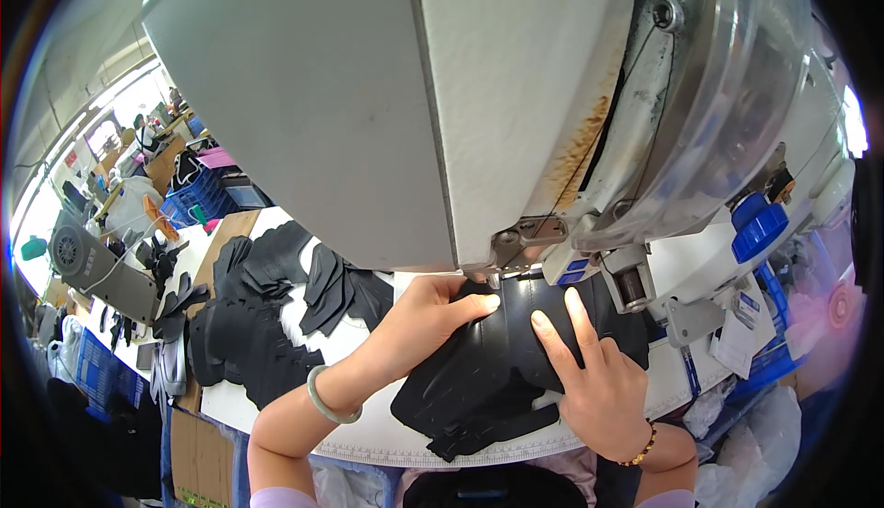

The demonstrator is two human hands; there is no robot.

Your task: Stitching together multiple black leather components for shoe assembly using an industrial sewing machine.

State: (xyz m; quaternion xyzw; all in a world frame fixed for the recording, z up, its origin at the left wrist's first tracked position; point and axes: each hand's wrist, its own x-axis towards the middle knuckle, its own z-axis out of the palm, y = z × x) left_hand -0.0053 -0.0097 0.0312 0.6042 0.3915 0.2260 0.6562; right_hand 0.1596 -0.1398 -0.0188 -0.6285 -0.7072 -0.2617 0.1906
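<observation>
To our left we see a grey device (110, 278) with a round grille, a blue crate (198, 202) beyond it, and a person (145, 135) farther back, near bright windows (103, 141). Lower on that side we have a cardboard box (203, 460). On our right are a round pink object (839, 307) and, lower, a crumpled clear bag (766, 443).

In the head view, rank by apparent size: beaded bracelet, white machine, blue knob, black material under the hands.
1. White machine, partly enlarged by being close to the camera
2. Black material
3. Blue knob
4. Beaded bracelet
</observation>
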